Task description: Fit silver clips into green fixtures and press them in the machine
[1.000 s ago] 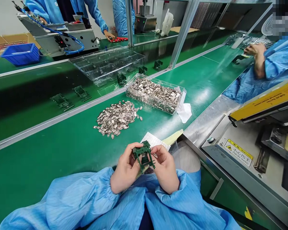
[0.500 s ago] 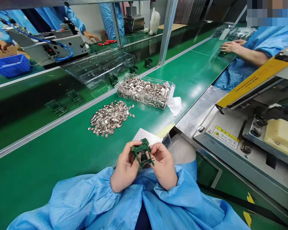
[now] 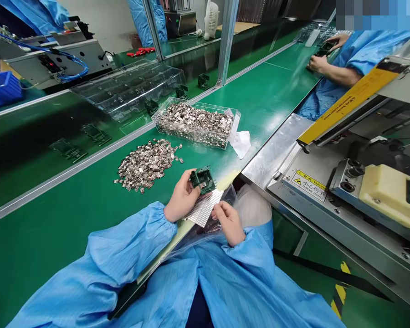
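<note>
My left hand (image 3: pixel 182 198) grips a dark green plastic frame (image 3: pixel 204 180) with an open middle and thin prongs, held up over the table's edge. Under it lies a sheet of small silver labels (image 3: pixel 205 208), tilted at the front of the bench. My right hand (image 3: pixel 229 222) is closed in a pinch at the sheet's right edge; whatever is between those fingertips is too small to make out. Left of the frame, a loose pile of small silver metal pieces (image 3: pixel 145 165) rests on the green table (image 3: pixel 78 223). Behind it, a clear plastic box (image 3: pixel 194 136) is full of similar pieces.
White paper (image 3: pixel 241 143) lies beside the box. A machine with a yellow bar (image 3: pixel 348 107) stands at the right. Beyond the metal rail (image 3: pixel 71 177) are more green frames (image 3: pixel 95 134) and a clear tray (image 3: pixel 130 89). A co-worker's hands (image 3: pixel 323 57) handle a dark part farther along.
My right hand has let go of the green frame and moved down to the label sheet's edge. My left hand has raised the frame slightly farther from me. The view has shifted a little.
</note>
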Demonstrator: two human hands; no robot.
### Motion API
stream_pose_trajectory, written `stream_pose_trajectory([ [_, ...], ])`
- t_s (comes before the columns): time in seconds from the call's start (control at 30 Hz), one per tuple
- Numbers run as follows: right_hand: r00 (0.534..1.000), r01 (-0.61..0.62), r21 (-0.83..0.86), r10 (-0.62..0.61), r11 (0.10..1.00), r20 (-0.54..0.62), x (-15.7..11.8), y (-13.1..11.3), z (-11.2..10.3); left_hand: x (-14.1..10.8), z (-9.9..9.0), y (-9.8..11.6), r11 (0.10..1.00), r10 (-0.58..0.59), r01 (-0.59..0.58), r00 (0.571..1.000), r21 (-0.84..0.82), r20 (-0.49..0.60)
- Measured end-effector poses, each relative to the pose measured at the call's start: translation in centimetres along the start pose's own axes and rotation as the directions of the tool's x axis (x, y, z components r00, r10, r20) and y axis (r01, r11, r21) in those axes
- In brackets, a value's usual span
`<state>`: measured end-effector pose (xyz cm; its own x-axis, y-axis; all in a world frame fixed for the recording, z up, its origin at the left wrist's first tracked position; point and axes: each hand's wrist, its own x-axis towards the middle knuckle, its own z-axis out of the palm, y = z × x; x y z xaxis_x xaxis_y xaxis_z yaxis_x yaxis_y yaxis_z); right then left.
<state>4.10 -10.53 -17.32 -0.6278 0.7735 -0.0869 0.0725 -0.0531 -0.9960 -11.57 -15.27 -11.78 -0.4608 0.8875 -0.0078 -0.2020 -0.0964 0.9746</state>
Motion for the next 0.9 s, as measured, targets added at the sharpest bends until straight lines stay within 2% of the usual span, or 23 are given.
stream_pose_trajectory([
  [0.2,0.993,0.099,-0.09,-0.105,0.991,-0.063,0.6,0.7,0.5,-0.4,-0.4,-0.5,0.999,-0.046,0.046,0.999,-0.029,0.004],
  [0.33,0.983,0.161,-0.201,-0.174,0.966,-0.049,0.2,1.8,0.2,0.0,-0.8,-0.4,0.998,-0.029,0.029,1.0,-0.05,0.0],
  [0.47,0.981,0.192,-0.319,-0.176,0.928,0.081,0.3,2.7,-0.6,0.5,-1.2,-0.9,0.99,-0.043,0.043,0.999,-0.133,-0.004],
  [0.6,0.96,0.187,-0.458,-0.063,0.869,0.273,0.4,3.2,-1.8,0.5,-1.5,-1.4,0.982,0.015,-0.016,1.0,-0.186,-0.006],
  [0.67,0.948,0.187,-0.529,-0.012,0.828,0.317,0.3,2.5,-2.4,0.2,-1.5,-1.4,0.985,0.04,-0.043,0.999,-0.169,-0.021],
  [0.77,0.943,0.209,-0.605,0.005,0.769,0.331,-0.1,0.0,-3.2,-0.3,-1.3,-1.1,0.988,0.087,-0.089,0.996,-0.128,-0.026],
  [0.9,0.941,0.292,-0.628,-0.099,0.721,0.323,-0.8,-4.7,-3.4,-0.8,-0.9,-0.6,0.984,0.148,-0.151,0.988,-0.097,-0.033],
])
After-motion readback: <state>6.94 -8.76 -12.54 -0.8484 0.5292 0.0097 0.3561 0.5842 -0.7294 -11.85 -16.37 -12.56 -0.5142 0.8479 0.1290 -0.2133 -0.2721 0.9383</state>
